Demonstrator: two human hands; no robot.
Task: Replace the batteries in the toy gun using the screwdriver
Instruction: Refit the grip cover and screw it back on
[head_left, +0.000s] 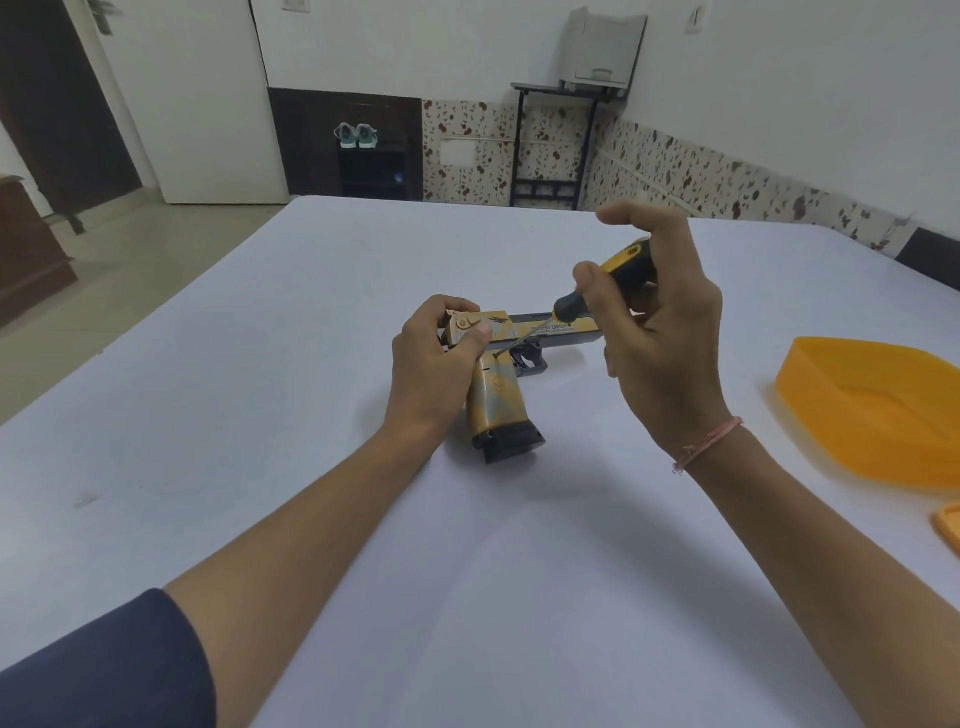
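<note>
A tan and black toy gun lies on its side on the white table, barrel pointing right and grip toward me. My left hand grips its rear end, thumb pressed on the slide. My right hand holds a screwdriver with a yellow and black handle, index finger raised. The thin shaft slants down to the left, and its tip rests on the gun's side just above the grip, beside the trigger guard.
An orange plastic tray sits at the right edge of the table, with another orange piece just below it. Beyond the table's far edge stand a shoe rack and a black stand.
</note>
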